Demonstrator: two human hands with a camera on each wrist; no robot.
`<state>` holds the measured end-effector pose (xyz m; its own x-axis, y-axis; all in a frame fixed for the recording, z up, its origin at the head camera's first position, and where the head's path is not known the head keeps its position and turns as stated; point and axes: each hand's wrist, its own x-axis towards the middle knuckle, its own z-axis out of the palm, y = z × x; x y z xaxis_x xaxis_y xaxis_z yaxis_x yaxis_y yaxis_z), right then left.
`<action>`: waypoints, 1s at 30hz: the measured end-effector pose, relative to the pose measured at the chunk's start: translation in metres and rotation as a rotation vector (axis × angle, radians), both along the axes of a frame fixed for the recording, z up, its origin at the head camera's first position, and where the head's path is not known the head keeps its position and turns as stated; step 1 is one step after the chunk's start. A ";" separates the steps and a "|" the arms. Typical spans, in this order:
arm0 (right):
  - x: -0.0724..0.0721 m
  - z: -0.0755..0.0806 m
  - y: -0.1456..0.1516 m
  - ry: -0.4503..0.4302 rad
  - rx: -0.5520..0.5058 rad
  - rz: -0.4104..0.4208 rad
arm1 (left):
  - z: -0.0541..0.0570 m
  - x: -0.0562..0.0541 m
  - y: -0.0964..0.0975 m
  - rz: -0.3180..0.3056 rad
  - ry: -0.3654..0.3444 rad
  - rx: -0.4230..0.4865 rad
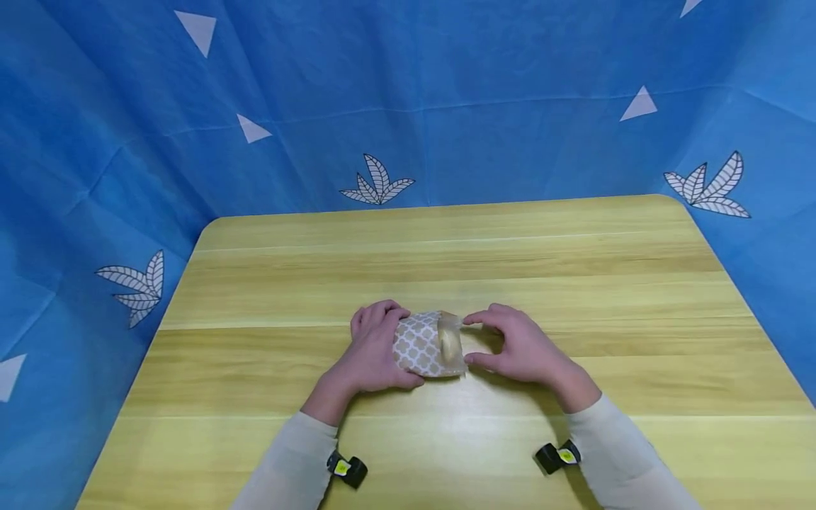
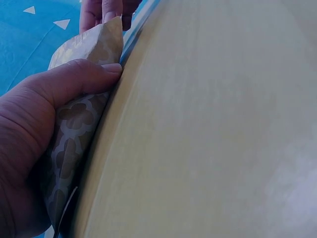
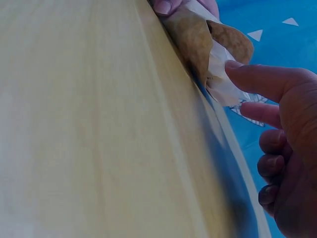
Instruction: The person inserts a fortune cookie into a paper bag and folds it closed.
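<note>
Patterned paper bag gripped by the left hand, right hand at its mouth

The tan-and-white quatrefoil-patterned paper bag is near the middle of the wood-grain table, on the surface or only just above it; which one is unclear. Its mouth faces the right hand, and a translucent wrapper pokes out between the brown flaps, with something pale inside that is too hidden to name.

The left hand is clamped around the bag's other end, thumb along the near edge and fingers over the far one. The right hand has its thumb and index finger spread apart at the mouth, tips at or just beside its edge, with the other fingers curled in.

Both forearms wear pale sleeves, each with a small black device bearing a yellow label at the wrist. Behind the table hangs a blue cloth printed with white triangles and outlined leaves.
</note>
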<state>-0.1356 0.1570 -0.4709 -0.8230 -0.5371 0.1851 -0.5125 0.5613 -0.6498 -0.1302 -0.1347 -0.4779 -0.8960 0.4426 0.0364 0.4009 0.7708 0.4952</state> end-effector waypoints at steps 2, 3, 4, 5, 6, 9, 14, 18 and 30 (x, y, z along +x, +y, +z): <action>0.001 0.000 0.001 -0.012 -0.008 -0.016 | 0.000 0.001 0.000 0.003 0.003 0.003; 0.001 0.000 0.001 -0.017 -0.012 -0.023 | 0.000 0.001 0.000 0.005 0.002 0.003; 0.001 0.000 0.001 -0.021 -0.017 -0.024 | 0.000 0.001 -0.001 0.007 0.004 0.003; 0.002 0.000 0.001 -0.027 -0.018 -0.023 | 0.000 0.002 -0.001 0.008 0.005 0.000; 0.003 0.000 0.000 -0.029 -0.020 -0.018 | 0.000 0.002 -0.001 0.009 0.007 0.001; 0.003 0.000 -0.001 -0.033 -0.021 0.001 | 0.000 0.004 -0.002 0.010 0.006 -0.002; 0.002 0.000 -0.002 -0.013 -0.017 -0.013 | 0.001 0.002 -0.001 0.007 -0.001 -0.007; 0.001 0.001 -0.002 -0.003 -0.007 -0.008 | 0.001 0.001 0.000 0.006 -0.003 -0.009; -0.001 0.002 -0.011 0.020 0.006 0.044 | 0.000 0.002 0.001 0.003 0.016 0.007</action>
<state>-0.1364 0.1460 -0.4687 -0.7948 -0.5738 0.1977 -0.5495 0.5421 -0.6358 -0.1286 -0.1336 -0.4776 -0.8968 0.4392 0.0537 0.4060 0.7686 0.4945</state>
